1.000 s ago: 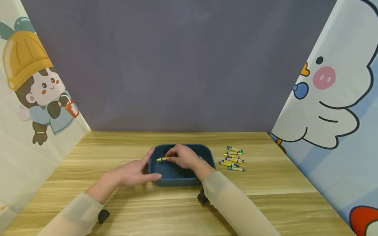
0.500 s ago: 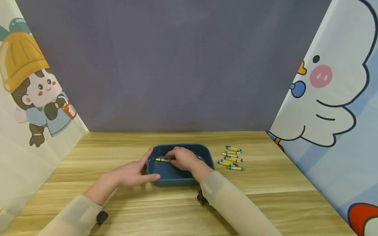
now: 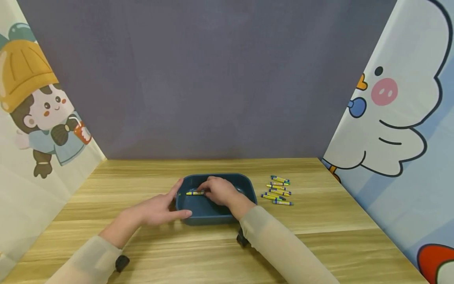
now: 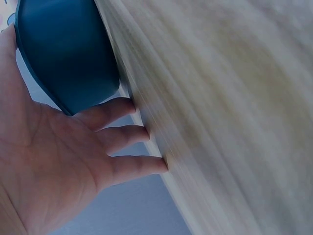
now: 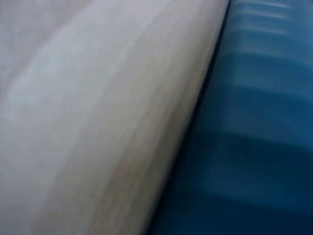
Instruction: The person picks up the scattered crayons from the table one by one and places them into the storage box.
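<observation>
A dark blue rectangular tub (image 3: 213, 216) sits on the wooden table. My left hand (image 3: 157, 209) spans its left end, thumb at the front rim and index finger at the back. In the left wrist view, the other fingers (image 4: 139, 165) extend straight down to the tabletop, beside the tub's wall (image 4: 73, 54). Inside the tub, my right hand (image 3: 221, 192) pinches the right end of a yellow crayon (image 3: 193, 193), low near the floor; the fingertips partly hide it. The right wrist view has only the tub's outer wall (image 5: 244, 147) and blurred table, no hand.
To the right of the tub, several yellow-wrapped crayons (image 3: 280, 192) lie in a loose group on the table (image 3: 198, 256). A grey panel (image 3: 213, 79) stands behind, with printed cartoon panels at either side.
My right hand has lowered the crayon slightly into the tub, and the crayon now lies flatter. My left hand stays at the tub's end. The head view has shifted a little.
</observation>
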Available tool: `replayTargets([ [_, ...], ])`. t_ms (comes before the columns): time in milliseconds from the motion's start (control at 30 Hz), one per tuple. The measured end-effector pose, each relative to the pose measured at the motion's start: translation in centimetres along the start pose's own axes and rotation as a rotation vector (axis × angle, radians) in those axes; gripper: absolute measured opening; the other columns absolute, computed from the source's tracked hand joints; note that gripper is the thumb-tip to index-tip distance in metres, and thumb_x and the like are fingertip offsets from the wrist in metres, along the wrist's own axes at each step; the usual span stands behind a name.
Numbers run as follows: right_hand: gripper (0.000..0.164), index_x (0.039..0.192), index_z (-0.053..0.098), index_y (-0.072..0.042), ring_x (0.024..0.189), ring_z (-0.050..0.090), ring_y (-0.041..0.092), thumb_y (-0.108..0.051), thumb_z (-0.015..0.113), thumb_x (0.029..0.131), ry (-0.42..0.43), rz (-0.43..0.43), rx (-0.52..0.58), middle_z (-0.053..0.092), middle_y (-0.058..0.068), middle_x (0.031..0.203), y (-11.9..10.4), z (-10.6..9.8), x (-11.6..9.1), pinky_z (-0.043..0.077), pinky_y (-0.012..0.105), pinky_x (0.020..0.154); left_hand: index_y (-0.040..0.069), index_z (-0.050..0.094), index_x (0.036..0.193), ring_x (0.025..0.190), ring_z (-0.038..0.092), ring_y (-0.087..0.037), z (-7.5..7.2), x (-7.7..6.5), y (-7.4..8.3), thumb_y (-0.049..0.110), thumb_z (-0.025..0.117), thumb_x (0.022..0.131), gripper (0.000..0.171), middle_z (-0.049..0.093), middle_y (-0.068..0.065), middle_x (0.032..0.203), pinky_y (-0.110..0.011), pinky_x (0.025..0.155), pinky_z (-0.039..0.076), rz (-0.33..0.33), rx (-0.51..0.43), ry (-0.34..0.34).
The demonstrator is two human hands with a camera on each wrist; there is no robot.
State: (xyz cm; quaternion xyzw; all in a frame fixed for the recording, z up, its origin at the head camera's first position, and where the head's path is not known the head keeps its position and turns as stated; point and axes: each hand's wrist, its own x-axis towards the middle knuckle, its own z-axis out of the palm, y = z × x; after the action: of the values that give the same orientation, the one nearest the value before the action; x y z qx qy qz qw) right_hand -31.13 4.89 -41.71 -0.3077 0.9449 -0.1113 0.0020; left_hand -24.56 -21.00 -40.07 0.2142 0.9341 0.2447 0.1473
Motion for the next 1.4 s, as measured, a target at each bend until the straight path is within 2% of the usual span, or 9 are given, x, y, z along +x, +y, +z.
replayTargets([
  [333, 0.030, 0.137, 0.078, -0.031, 0.113, 0.070, 0.017, -0.023, 0.073, 0.108, -0.007, 0.016, 0.033, 0.072, -0.003, 0.125, -0.5, -0.2, 0.2, 0.058, 0.040, 0.103, 0.017, -0.009, 0.178, 0.135, 0.067, -0.034, 0.0, -0.4, 0.0, 0.072, 0.064, 0.102, 0.119, 0.061, -0.020, 0.157, -0.059, 0.114, 0.050, -0.005, -0.017, -0.002],
  [500, 0.031, 0.139, 0.077, -0.031, 0.119, 0.070, 0.018, -0.027, 0.073, 0.109, 0.026, 0.019, 0.110, 0.073, -0.003, 0.131, -0.6, -0.7, 0.1, 0.058, 0.042, 0.105, 0.017, -0.008, 0.178, 0.133, 0.067, -0.032, 0.1, -0.4, -0.1, 0.072, 0.064, 0.101, 0.119, 0.063, -0.020, 0.155, -0.058, 0.113, 0.051, -0.001, -0.021, 0.000],
  [733, 0.031, 0.139, 0.078, -0.024, 0.119, 0.072, 0.021, -0.028, 0.073, 0.109, 0.109, -0.025, 0.237, 0.076, 0.000, 0.130, 0.5, -3.4, -0.7, 0.059, 0.044, 0.102, 0.018, -0.007, 0.178, 0.132, 0.067, -0.032, 0.3, -0.2, -0.1, 0.072, 0.065, 0.100, 0.119, 0.062, -0.022, 0.156, -0.059, 0.113, 0.051, 0.013, -0.013, 0.019],
  [800, 0.030, 0.136, 0.079, -0.021, 0.113, 0.072, 0.023, -0.027, 0.074, 0.108, 0.146, -0.043, 0.258, 0.076, 0.002, 0.127, 1.3, -4.4, -1.2, 0.059, 0.044, 0.097, 0.016, -0.006, 0.178, 0.132, 0.067, -0.033, 0.3, -0.1, 0.0, 0.071, 0.066, 0.100, 0.119, 0.061, -0.022, 0.156, -0.059, 0.113, 0.050, 0.015, -0.009, 0.027],
  [933, 0.028, 0.134, 0.080, -0.016, 0.089, 0.067, 0.020, -0.022, 0.074, 0.107, 0.217, -0.037, 0.299, 0.076, 0.005, 0.121, 4.3, -6.5, -2.5, 0.055, 0.036, 0.081, 0.018, -0.007, 0.178, 0.134, 0.066, -0.036, 0.4, -0.1, 0.1, 0.073, 0.065, 0.100, 0.120, 0.060, -0.023, 0.158, -0.061, 0.115, 0.049, 0.003, 0.001, 0.028],
  [1000, 0.028, 0.134, 0.079, -0.015, 0.078, 0.062, 0.018, -0.022, 0.073, 0.108, 0.231, 0.008, 0.332, 0.074, 0.007, 0.122, 6.2, -7.4, -3.6, 0.052, 0.034, 0.072, 0.020, -0.009, 0.178, 0.137, 0.065, -0.039, 0.4, -0.1, 0.1, 0.075, 0.064, 0.099, 0.121, 0.057, -0.025, 0.160, -0.062, 0.116, 0.048, -0.008, 0.006, 0.023],
  [1133, 0.030, 0.138, 0.077, -0.015, 0.072, 0.063, 0.018, -0.024, 0.070, 0.110, 0.230, 0.114, 0.394, 0.070, 0.011, 0.129, 10.8, -8.6, -5.9, 0.053, 0.035, 0.066, 0.025, -0.011, 0.178, 0.139, 0.063, -0.041, 0.4, -0.1, 0.2, 0.078, 0.063, 0.099, 0.120, 0.053, -0.029, 0.162, -0.062, 0.117, 0.047, -0.019, 0.015, 0.019],
  [1200, 0.031, 0.140, 0.075, -0.014, 0.072, 0.067, 0.027, -0.024, 0.068, 0.111, 0.225, 0.161, 0.412, 0.069, 0.015, 0.133, 13.3, -8.8, -7.1, 0.054, 0.037, 0.064, 0.026, -0.011, 0.178, 0.137, 0.064, -0.040, 0.4, -0.1, 0.2, 0.078, 0.063, 0.098, 0.120, 0.055, -0.028, 0.161, -0.062, 0.116, 0.048, -0.020, 0.014, 0.020],
  [1400, 0.036, 0.145, 0.071, -0.007, 0.095, 0.071, 0.034, -0.022, 0.064, 0.113, 0.178, 0.251, 0.400, 0.067, 0.024, 0.141, 20.5, -7.8, -10.3, 0.056, 0.039, 0.073, 0.025, -0.010, 0.178, 0.133, 0.066, -0.036, 0.4, -0.1, 0.1, 0.077, 0.064, 0.098, 0.120, 0.058, -0.026, 0.158, -0.061, 0.116, 0.049, -0.020, 0.007, 0.022],
])
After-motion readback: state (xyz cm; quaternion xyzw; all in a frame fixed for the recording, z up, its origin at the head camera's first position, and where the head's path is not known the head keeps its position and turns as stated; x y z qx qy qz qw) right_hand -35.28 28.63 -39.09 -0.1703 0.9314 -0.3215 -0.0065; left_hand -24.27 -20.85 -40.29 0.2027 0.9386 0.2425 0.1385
